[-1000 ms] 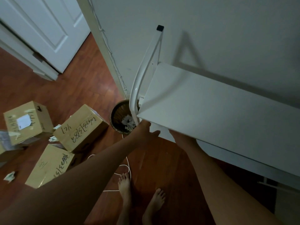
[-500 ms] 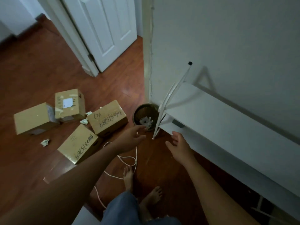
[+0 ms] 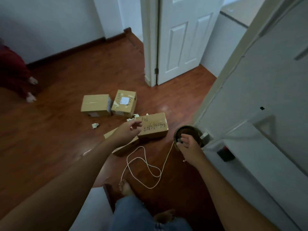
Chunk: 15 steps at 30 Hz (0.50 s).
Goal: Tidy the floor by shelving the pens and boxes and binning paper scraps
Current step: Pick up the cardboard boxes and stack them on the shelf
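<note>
On the wooden floor [image 3: 66, 130] we see four cardboard boxes [image 3: 95, 105] with paper scraps [image 3: 95, 125] between them; our left hand [image 3: 128, 131] hovers over them, grip released; our right hand [image 3: 189, 147], fingers loosely curled and empty, hangs above a round bin [image 3: 187, 129] beside the white shelf [image 3: 260, 147]; its contents unclear.

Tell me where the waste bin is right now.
In the head view the waste bin stands on the wooden floor right of centre, against the white shelf's near end, just right of the handwritten cardboard box. The right hand partly covers it.
</note>
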Tool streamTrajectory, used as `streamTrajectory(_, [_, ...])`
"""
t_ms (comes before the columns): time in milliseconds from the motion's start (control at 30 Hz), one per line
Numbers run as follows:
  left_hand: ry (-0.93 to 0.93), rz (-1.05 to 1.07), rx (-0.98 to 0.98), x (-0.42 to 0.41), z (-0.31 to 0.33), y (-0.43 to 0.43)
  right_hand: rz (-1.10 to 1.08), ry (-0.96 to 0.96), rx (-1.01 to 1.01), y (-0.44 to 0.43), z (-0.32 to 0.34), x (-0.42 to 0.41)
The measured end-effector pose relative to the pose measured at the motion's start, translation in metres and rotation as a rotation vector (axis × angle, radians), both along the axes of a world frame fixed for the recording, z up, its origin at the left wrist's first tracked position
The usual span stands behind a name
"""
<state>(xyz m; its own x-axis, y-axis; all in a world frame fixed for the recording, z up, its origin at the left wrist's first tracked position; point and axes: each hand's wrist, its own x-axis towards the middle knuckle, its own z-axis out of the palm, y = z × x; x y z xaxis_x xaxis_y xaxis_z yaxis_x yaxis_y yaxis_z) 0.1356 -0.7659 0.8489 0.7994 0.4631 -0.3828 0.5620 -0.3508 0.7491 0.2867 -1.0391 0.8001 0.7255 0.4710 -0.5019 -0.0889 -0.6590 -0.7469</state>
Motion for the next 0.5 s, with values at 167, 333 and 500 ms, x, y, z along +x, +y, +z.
streamTrajectory(167, [0.03, 0.162, -0.066, -0.045, 0.005, 0.065, 0.067, 0.011, 0.002, 0.063, 0.008, -0.011])
streamTrajectory(333, [0.03, 0.289, -0.113, -0.089, -0.012, 0.136, 0.103, 0.058, -0.004, 0.132, 0.006, -0.027])
streamTrajectory(500, [0.055, 0.385, -0.167, -0.122, -0.026, 0.197, 0.134, 0.057, -0.004, 0.205, -0.001, -0.039])
